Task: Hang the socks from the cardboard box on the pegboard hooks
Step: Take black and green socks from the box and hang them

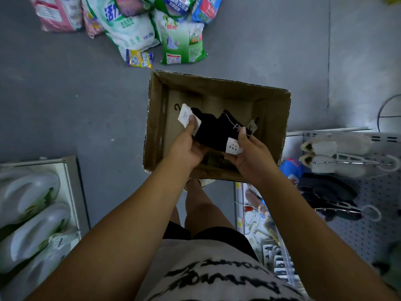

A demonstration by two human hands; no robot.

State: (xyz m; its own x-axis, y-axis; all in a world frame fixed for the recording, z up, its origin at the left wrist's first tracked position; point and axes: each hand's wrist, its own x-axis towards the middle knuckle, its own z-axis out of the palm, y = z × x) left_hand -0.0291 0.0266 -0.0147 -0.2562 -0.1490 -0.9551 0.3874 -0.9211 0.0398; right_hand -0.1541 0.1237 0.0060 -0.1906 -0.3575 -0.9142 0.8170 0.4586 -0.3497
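We hold the black socks [213, 129] over the open cardboard box [155, 127], which sits on the grey floor [65, 94] just ahead of our feet. Our left hand [186, 147] grips one end of the bundle, thumb pressed on a white tag [184, 115] beside a small black hanger hook [176, 107]. Our right hand [252, 158] curls round the other end, just beside a white label [234, 147]. We cannot tell how many pairs are in the bundle.

The pegboard [373, 233] stands to our right, well apart from the socks. The box's right wall lies between them. White socks [332, 154] hang on an upper hook, and dark socks [325, 191] hang on the hook below. A blue packet [290, 168] lies between the box corner and the pegboard. Under it, a shelf [256, 205] holds small goods, too blurred for us to name. A wire ring [388, 114] shows at the far right edge.

Beyond the box, detergent bags [130, 29] lie heaped on the floor, with a green bag [182, 40] and a yellow packet [140, 59] nearest the box rim. To our left, white bottles [28, 198] lie packed on a low shelf.
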